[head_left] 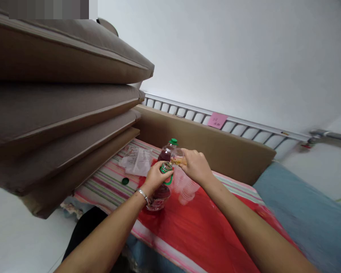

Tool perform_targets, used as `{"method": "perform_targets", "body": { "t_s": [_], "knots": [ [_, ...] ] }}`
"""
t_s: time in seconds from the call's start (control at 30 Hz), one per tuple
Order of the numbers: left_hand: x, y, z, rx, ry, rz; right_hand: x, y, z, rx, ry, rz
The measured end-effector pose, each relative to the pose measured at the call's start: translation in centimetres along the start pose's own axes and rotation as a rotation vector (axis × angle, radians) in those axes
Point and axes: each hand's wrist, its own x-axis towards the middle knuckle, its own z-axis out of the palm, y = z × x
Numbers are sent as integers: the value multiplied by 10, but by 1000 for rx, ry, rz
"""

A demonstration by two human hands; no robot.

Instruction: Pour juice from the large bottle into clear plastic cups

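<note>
- The left hand point(155, 175) is gripping the neck of an uncapped, green-ringed bottle point(161, 189) standing on red plastic sheeting point(199, 227).
- The right hand point(195, 165) is closing around a clear cup point(177, 156), tilting amber liquid toward the bottle's mouth; a slow, steady pour seems wisest.
- A capped bottle point(168, 149) is standing behind; a green cap point(125, 181) is lying on the striped cloth point(108, 182).

The scene is viewed from a single head-worn camera, tilted sideways and aimed forward and down (at arm's length) over a red-covered table point(204, 231); no second view is provided.
</note>
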Motion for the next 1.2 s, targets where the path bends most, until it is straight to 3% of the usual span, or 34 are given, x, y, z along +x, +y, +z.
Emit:
{"method": "perform_targets", "body": {
  "t_s": [1.2],
  "knots": [
    [-1, 7, -2, 43, 12, 10, 5, -5, -12, -59, -13, -10]
  ]
}}
